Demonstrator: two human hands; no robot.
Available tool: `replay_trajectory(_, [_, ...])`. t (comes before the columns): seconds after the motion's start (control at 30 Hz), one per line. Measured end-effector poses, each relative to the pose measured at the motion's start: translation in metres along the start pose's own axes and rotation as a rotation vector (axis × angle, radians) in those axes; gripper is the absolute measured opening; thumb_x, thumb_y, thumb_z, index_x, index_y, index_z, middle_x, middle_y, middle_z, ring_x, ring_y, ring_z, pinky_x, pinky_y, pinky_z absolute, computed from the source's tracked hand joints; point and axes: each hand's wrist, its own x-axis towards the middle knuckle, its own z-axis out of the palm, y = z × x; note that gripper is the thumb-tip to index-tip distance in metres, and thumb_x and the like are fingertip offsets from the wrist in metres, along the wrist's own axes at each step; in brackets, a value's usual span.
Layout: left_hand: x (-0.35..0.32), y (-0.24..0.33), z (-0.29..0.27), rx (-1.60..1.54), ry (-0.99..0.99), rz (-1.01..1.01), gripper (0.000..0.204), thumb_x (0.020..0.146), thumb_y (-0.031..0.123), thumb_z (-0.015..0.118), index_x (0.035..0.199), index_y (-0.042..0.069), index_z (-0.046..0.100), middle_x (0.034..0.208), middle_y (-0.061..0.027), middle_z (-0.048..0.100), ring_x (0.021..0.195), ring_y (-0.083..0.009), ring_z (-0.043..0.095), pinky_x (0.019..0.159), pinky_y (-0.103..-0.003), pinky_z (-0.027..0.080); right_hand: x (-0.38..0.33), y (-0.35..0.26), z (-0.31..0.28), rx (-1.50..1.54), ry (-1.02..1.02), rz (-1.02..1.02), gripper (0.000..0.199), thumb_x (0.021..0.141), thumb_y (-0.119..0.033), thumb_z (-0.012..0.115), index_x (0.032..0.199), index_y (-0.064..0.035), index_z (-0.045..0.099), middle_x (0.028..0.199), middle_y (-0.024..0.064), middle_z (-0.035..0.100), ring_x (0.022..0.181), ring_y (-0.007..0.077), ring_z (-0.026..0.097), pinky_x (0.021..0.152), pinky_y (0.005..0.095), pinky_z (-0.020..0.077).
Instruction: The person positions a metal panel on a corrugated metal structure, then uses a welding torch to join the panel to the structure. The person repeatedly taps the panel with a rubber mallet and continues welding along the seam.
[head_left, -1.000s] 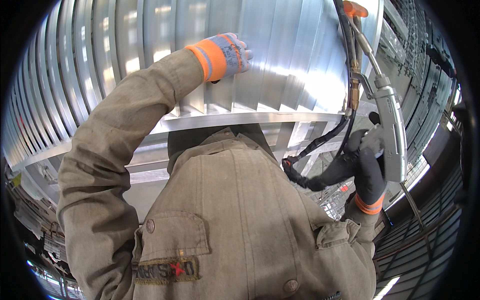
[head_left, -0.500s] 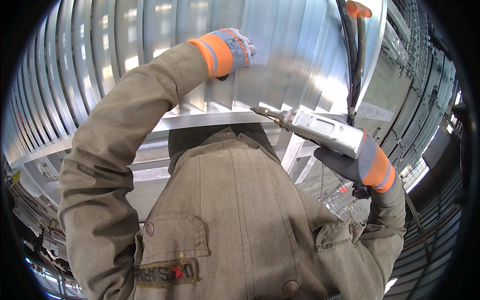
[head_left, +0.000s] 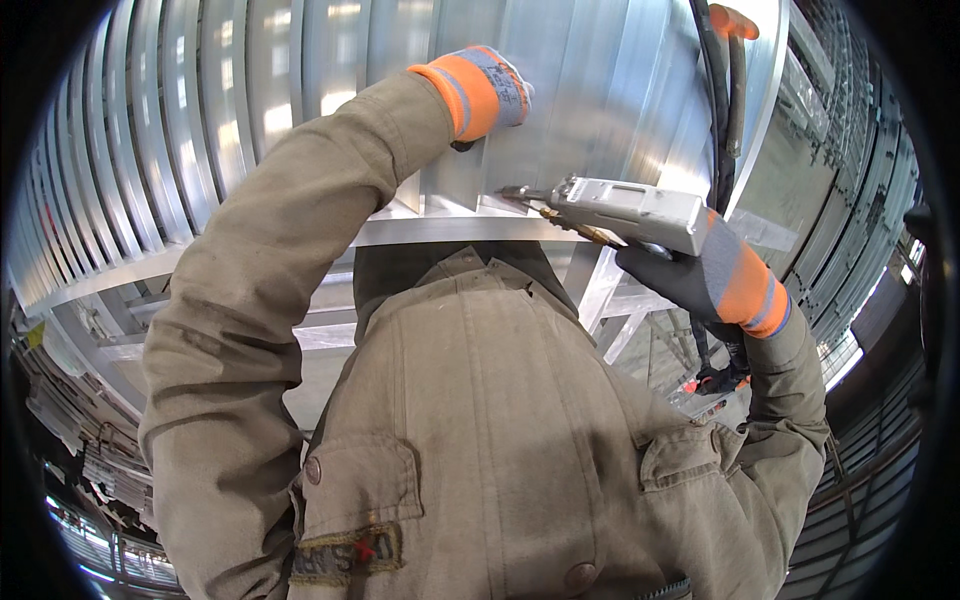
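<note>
My right hand (head_left: 705, 275), in a grey and orange glove, grips a silver-bodied welding gun (head_left: 635, 210). The gun's narrow nozzle points left, its tip close to the ends of the metal slats (head_left: 580, 110) just above the front rail (head_left: 450, 231). My left hand (head_left: 490, 92), gloved alike, rests over the slats, up and to the left of the nozzle. Its fingers are curled, and mostly turned away from view, so what they hold, if anything, is hidden.
An orange-headed hammer (head_left: 735, 22) and a black cable (head_left: 716, 110) lie along the right part of the slats. A metal frame (head_left: 597, 290) stands under the rail. Stacked metal profiles (head_left: 850, 210) are on the floor at the right.
The welding gun has swung to a flatter angle, its nozzle slightly higher. My left hand and the sleeve appear further right, as does the whole scene slightly.
</note>
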Motion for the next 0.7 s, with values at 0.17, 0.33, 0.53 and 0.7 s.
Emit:
replay_trajectory(0.17, [0.001,-0.003,0.007,-0.062,0.056,-0.060,0.031,0.095,0.012,0.074,0.126,0.014,0.077,0.112,-0.0127,0.083,0.106,-0.0373,0.081,0.092,-0.048,0.065,0.025,-0.015,0.007,-0.024,-0.093,-0.037,0.045,0.104,-0.013,0.084,0.147,-0.0046,0.075,0.122,0.0119,0.084,0.103,0.0190,0.077,0.093,0.0372,0.0617])
replay_trajectory(0.33, [0.002,-0.006,0.005,-0.001,-0.063,0.010,0.025,0.101,0.020,0.066,0.122,0.014,0.078,0.106,-0.0128,0.082,0.105,-0.0368,0.080,0.090,-0.050,0.065,0.063,-0.018,0.020,-0.133,-0.163,-0.102,0.043,0.105,-0.023,0.083,0.145,-0.0082,0.076,0.117,0.0149,0.086,0.099,0.0268,0.081,0.089,0.0395,0.0629])
replay_trajectory(0.53, [-0.001,-0.008,0.004,-0.189,-0.025,-0.083,0.026,0.100,0.018,0.070,0.124,0.014,0.079,0.106,-0.0126,0.082,0.105,-0.0372,0.080,0.090,-0.049,0.065,0.087,-0.021,0.028,-0.181,-0.210,-0.179,0.039,0.108,-0.031,0.076,0.143,-0.0130,0.077,0.108,0.0170,0.085,0.094,0.0372,0.081,0.087,0.0433,0.0634])
replay_trajectory(0.7, [-0.003,-0.005,0.001,-0.151,-0.044,-0.107,0.032,0.100,0.021,0.071,0.130,0.013,0.079,0.110,-0.0127,0.084,0.106,-0.0369,0.081,0.090,-0.049,0.065,0.098,-0.027,0.026,-0.225,-0.284,-0.062,0.040,0.109,-0.035,0.074,0.143,-0.0150,0.077,0.104,0.0169,0.085,0.092,0.0356,0.081,0.087,0.0440,0.0635])
